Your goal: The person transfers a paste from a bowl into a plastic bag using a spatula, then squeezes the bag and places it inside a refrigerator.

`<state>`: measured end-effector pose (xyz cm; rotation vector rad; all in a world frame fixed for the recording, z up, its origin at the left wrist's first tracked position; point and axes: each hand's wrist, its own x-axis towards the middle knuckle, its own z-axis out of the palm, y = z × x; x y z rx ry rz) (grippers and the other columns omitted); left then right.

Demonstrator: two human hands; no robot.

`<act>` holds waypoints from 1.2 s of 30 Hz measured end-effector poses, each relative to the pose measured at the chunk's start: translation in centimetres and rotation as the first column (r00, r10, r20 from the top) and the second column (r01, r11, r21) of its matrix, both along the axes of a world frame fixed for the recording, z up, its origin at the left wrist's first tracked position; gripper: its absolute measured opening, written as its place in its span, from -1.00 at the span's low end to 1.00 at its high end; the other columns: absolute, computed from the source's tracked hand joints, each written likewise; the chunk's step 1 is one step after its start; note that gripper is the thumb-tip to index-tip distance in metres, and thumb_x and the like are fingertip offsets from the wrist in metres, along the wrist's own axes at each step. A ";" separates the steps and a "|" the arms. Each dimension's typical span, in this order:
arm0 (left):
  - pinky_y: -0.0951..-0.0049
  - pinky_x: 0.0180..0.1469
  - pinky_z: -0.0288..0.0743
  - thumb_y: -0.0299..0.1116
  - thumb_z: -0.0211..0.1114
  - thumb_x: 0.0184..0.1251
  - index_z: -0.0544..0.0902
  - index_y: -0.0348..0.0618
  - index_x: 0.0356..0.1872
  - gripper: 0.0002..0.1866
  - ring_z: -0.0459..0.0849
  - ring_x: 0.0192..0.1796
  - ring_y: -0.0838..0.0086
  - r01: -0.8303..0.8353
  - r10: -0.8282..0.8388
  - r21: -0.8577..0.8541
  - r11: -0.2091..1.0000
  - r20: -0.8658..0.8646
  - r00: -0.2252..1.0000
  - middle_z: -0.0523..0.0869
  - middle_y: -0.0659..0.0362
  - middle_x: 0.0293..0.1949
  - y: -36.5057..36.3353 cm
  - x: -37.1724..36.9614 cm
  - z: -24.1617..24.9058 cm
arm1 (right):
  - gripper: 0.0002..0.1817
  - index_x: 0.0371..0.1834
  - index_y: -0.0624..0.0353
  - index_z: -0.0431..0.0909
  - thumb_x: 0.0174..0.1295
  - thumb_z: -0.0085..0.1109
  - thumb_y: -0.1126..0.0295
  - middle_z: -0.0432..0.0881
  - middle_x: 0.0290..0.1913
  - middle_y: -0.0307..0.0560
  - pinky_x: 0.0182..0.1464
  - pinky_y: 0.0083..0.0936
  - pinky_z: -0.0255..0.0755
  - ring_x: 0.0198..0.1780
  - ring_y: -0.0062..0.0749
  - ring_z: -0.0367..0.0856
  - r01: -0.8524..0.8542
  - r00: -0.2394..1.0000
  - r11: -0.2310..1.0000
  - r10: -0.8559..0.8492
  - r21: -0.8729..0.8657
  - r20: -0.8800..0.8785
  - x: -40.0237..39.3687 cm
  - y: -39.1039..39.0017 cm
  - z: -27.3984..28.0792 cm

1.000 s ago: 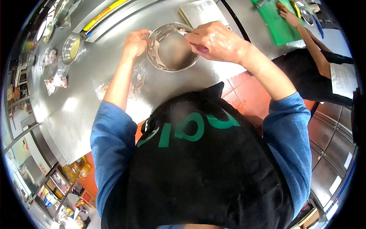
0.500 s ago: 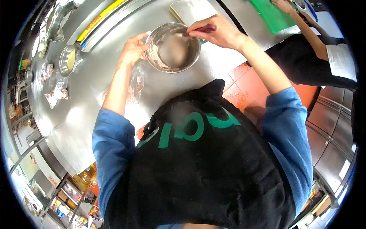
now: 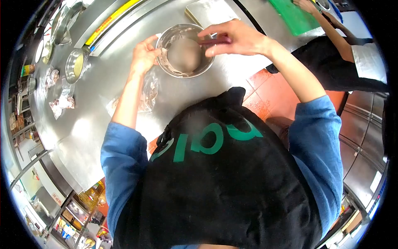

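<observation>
A round steel mixing bowl (image 3: 203, 68) stands on the steel worktop in front of me, a pale pinkish-brown mixture smeared on its inner wall. The middle of its contents is blurred. My left hand (image 3: 145, 54) holds the bowl's left rim, thumb and fingers closed on it. In my right hand (image 3: 244, 38), at the right rim, is a utensil with a dark red handle (image 3: 219, 41). Its working end goes into the bowl, and I cannot make out its kind. Just below my left hand, a clear plastic bag (image 3: 150, 93) lies on the worktop, partly behind my forearm.
Farther left stand a metal bowl (image 3: 76, 66) with pale yellow contents and a plastic bag of pinkish pieces (image 3: 62, 103). A rectangular pale tray (image 3: 212, 11) lies beyond the mixing bowl. At upper right, a co-worker's hand (image 3: 307, 6) rests by a green cutting board (image 3: 294, 18).
My right hand has shifted slightly down, and the utensil's handle now lies lower and flatter across the right rim. My left hand stays on the bowl, which has moved slightly left.
</observation>
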<state>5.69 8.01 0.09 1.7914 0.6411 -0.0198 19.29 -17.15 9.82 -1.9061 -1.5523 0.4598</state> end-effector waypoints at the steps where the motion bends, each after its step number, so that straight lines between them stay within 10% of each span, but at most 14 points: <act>1: 0.55 -0.54 0.57 -0.63 0.29 0.02 0.47 -0.28 0.18 -0.42 0.57 -0.59 0.59 -0.015 0.014 0.056 0.998 0.008 1.000 0.50 0.28 -0.60 0.0 -0.3 0.3 | -0.68 0.00 0.07 0.60 0.20 0.23 0.27 0.70 -0.34 -0.13 -0.30 -0.57 0.52 -0.41 -0.42 0.63 -0.003 1.000 1.000 0.003 0.000 -0.001 -0.4 -0.1 1.3; 4: 0.55 -0.54 0.56 -0.61 0.29 0.00 0.51 -0.24 0.16 -0.43 0.57 -0.58 0.60 -0.025 0.028 0.142 0.989 -0.017 0.999 0.50 0.28 -0.62 -0.7 -0.8 2.8 | -0.72 -0.01 0.06 0.61 0.22 0.17 0.31 0.66 -0.41 -0.15 -0.41 -0.56 0.48 -0.49 -0.48 0.60 0.227 0.868 0.898 -0.362 -0.378 -0.339 -0.8 -0.4 3.5; 8: 0.53 -0.53 0.53 -0.57 0.30 -0.02 0.53 -0.16 0.15 -0.43 0.57 -0.60 0.59 0.017 -0.013 0.184 0.983 -0.026 1.000 0.50 0.28 -0.65 -1.4 -0.6 3.8 | -0.68 0.04 -0.05 0.59 0.22 0.07 0.45 0.64 -0.38 -0.10 -0.39 -0.51 0.50 -0.49 -0.41 0.61 0.298 0.954 0.857 -0.251 -0.420 0.164 0.1 -0.3 3.2; 10: 0.51 -0.47 0.49 -0.51 0.29 -0.03 0.56 -0.07 0.14 -0.43 0.56 -0.59 0.58 0.067 -0.049 0.291 0.954 -0.068 0.996 0.50 0.27 -0.68 -1.8 -0.7 4.2 | -0.60 0.03 -0.04 0.55 0.11 0.01 0.55 0.63 -0.28 0.00 -0.15 -0.31 0.51 -0.19 -0.16 0.63 0.292 0.853 0.782 0.048 -0.551 0.520 -0.3 0.0 2.1; 16: 0.48 -0.38 0.46 -0.46 0.31 -0.08 0.61 -0.07 0.09 -0.46 0.54 -0.57 0.55 -0.006 -0.012 0.467 0.884 0.034 0.999 0.53 0.23 -0.65 -2.6 -1.9 2.7 | -0.37 0.24 -0.23 0.40 0.09 -0.11 0.65 0.64 -0.33 0.05 -0.18 -0.26 0.53 -0.28 -0.09 0.65 0.247 0.835 0.768 0.140 -0.591 0.532 -0.6 -1.0 -0.1; 26: 0.55 -0.41 0.44 -0.60 0.27 -0.06 0.58 -0.13 0.12 -0.44 0.53 -0.56 0.65 -0.098 0.082 0.338 0.936 0.062 0.995 0.57 0.26 -0.63 -5.3 -3.5 3.4 | -0.61 0.17 -0.13 0.49 0.29 -0.05 0.44 0.62 -0.12 0.10 -0.11 -0.24 0.50 -0.18 0.04 0.62 0.143 0.990 0.910 -0.136 -0.389 0.047 -4.2 -5.2 -11.4; 28: 0.61 -0.45 0.42 -0.67 0.23 -0.03 0.52 -0.19 0.17 -0.41 0.51 -0.59 0.66 -0.220 0.215 0.058 0.974 0.075 0.974 0.57 0.27 -0.62 -5.4 -3.8 3.2 | -0.63 0.15 -0.10 0.52 0.28 -0.03 0.44 0.66 -0.26 0.08 -0.20 -0.35 0.52 -0.32 -0.11 0.65 0.189 0.981 0.922 -0.195 -0.338 0.017 -5.1 -4.8 -12.4; 31: 0.63 -0.48 0.42 -0.73 0.20 0.02 0.46 -0.28 0.21 -0.40 0.53 -0.59 0.64 -0.237 0.237 -0.010 0.971 0.088 0.967 0.57 0.24 -0.60 -4.9 -3.7 2.1 | -0.61 0.17 -0.01 0.51 0.28 -0.02 0.43 0.47 -0.57 -0.18 -0.46 -0.60 0.41 -0.57 -0.63 0.36 0.228 0.820 0.903 -0.380 -0.364 -0.428 -5.7 -4.0 -12.2; 35: 0.61 -0.51 0.43 -0.73 0.19 0.05 0.40 -0.35 0.23 -0.40 0.55 -0.59 0.60 -0.232 0.247 -0.117 0.966 0.133 0.960 0.58 0.21 -0.59 -4.4 -3.9 0.2 | -0.64 0.18 -0.02 0.52 0.33 -0.05 0.39 0.42 -0.60 -0.25 -0.60 -0.65 0.28 -0.62 -0.66 0.31 0.163 0.761 0.960 -0.270 -0.228 -0.590 -6.5 -3.6 -11.6; 36: 0.60 -0.51 0.44 -0.74 0.19 0.06 0.38 -0.36 0.24 -0.39 0.56 -0.59 0.59 -0.256 0.273 -0.135 0.957 0.134 0.953 0.58 0.19 -0.58 -4.4 -3.9 0.0 | -0.64 0.19 -0.03 0.51 0.34 -0.05 0.37 0.39 -0.61 -0.29 -0.64 -0.69 0.21 -0.64 -0.68 0.27 0.197 0.581 0.891 -0.442 -0.410 -0.684 -7.3 -2.4 -7.9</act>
